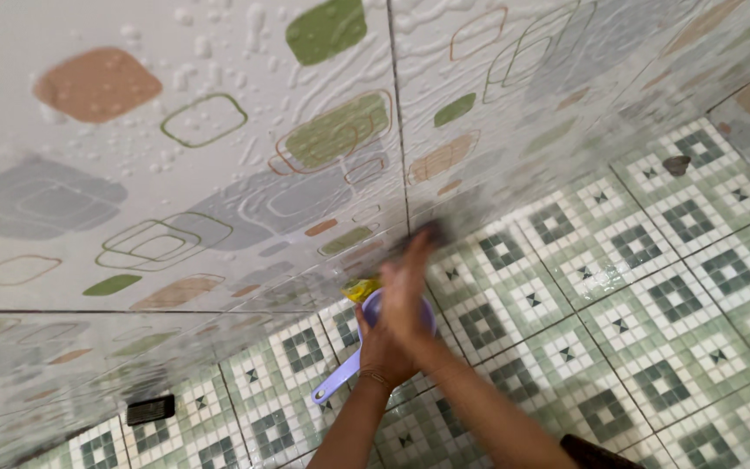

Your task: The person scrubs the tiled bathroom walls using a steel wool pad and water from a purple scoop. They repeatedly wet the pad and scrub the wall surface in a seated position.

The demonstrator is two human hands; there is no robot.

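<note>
**Purple scoop held low against a wet tiled wall**

Purple scoop (366,334), a small plastic dipper with a long handle, sits in the lower middle of the view, just above the patterned floor (653,287) and close to the foot of the wall. The left hand (381,347) is wrapped around it where handle meets bowl, its grip clamped on the scoop; the handle points down and to the left. Something yellow (361,287) shows at the bowl's upper edge, too blurred to tell what it is.

Over the scoop lies the right hand (407,291), blurred by motion, its forearm coming in from the bottom right. Its fingers reach toward the wall and meet a dark thing (431,233) at the joint of wall and floor; whether that grip is closed on it or only pressing cannot be told.

Further off, the wall tiles (219,174), pale with rounded squares in green, brown and grey, are streaked with water and foam. A dark drain slot (150,409) sits at the wall's foot, lower left.
</note>
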